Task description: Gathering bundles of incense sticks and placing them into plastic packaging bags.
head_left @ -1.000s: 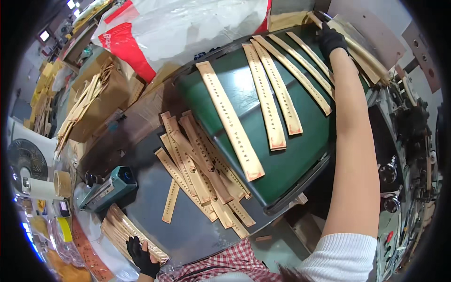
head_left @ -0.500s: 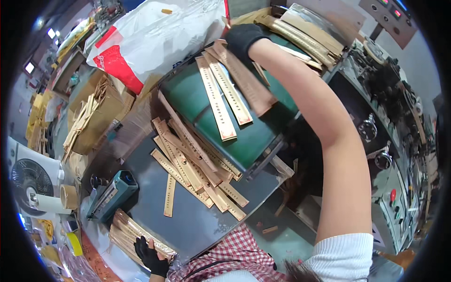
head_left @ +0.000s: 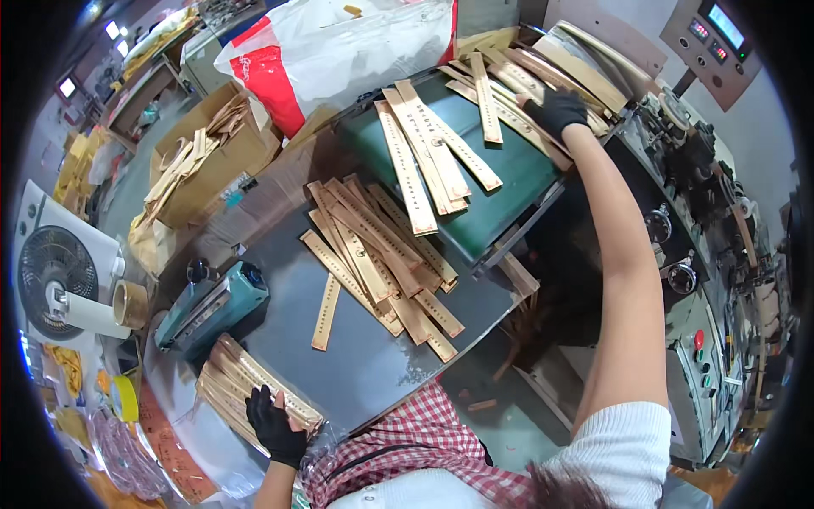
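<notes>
Long, narrow, flat tan paper sleeves with printed marks lie in several groups. My left hand [head_left: 275,427], in a black glove with bare fingertips, rests on a bundle of sleeves [head_left: 246,373] at the lower left, fingers spread over its near end. My right arm stretches far forward; my right hand [head_left: 555,112], gloved alike, reaches over the sleeves [head_left: 513,78] at the far right of the green belt [head_left: 517,199]. Its fingers extend over them, touching, partly hidden. Fanned sleeves [head_left: 424,157] lie further left on the belt. A loose pile [head_left: 373,254] covers part of the grey table [head_left: 284,314].
A teal tabletop device [head_left: 216,310] stands at the table's left, near a white fan [head_left: 59,280] and tape roll [head_left: 129,304]. Behind are a cardboard box [head_left: 203,182] of sleeves and a white-and-red sack [head_left: 339,59]. Machinery with a control panel [head_left: 716,38] lines the right.
My right hand has moved right along the belt's far end to other sleeves. More sleeves now lie fanned on the belt. My left hand stays on the bundle; the view has shifted.
</notes>
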{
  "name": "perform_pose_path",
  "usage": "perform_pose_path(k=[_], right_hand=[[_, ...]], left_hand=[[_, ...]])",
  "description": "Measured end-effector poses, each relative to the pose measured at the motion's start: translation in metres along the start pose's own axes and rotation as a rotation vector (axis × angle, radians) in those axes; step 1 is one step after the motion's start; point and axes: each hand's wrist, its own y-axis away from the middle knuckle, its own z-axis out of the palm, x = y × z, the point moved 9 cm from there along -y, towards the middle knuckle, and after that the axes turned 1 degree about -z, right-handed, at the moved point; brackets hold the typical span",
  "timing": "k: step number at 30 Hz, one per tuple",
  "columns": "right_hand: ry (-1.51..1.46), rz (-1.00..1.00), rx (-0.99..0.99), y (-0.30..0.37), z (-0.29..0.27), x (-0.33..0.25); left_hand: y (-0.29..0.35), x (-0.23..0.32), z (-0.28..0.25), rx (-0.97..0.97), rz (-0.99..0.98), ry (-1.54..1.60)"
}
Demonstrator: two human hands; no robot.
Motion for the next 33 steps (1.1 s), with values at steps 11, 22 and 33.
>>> perform_pose_path(k=[11,22,33], right_hand=[[-0.025,-0.445,0.404,0.093,-0.08,-0.132],[-0.597,-0.683,0.363,0.274,-0.014,-0.341],[-0.964,-0.316,-0.44,0.285,0.066,-0.3]], left_hand=[[0.001,-0.008,-0.002,0.011,-0.004,-0.006],[-0.001,-0.016,-0.007,0.143,-0.101,0.083],[0.086,-0.019,-0.045,0.067,-0.218,0.265]])
